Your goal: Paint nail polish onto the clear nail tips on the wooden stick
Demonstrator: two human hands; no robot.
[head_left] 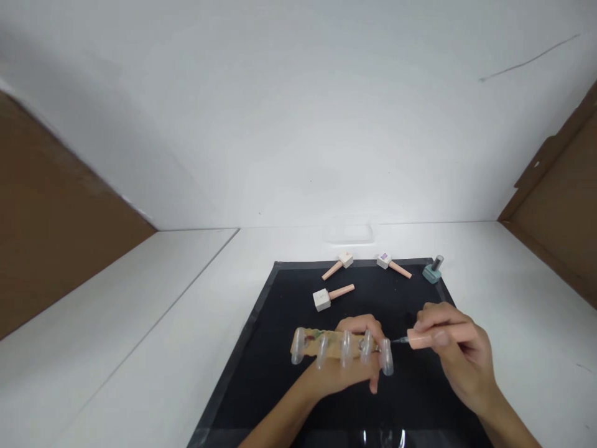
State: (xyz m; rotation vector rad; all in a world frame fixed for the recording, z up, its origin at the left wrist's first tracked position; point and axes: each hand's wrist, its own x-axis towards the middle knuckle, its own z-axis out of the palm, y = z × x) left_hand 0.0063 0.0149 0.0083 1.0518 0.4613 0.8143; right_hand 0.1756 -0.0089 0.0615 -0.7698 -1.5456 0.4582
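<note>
My left hand (340, 376) grips a tan strip (310, 348), its fingers closed around it from behind and below. Several clear false nails (346, 350) stand in a row along the strip. In my right hand (469, 364) is a nail polish brush (422, 338), pinched by its peach-coloured cap handle and pointing left. The thin dark bristle end reaches the edge of the rightmost false nail (387, 358); whether it touches is too small to tell.
On the black mat (289, 298) lie a white polish bottle with peach cap (321, 300), a second such bottle (346, 259) and a third (384, 261). A teal bottle (431, 274) stands at the mat's far right corner. Behind is a clear tray (349, 234) by the white wall.
</note>
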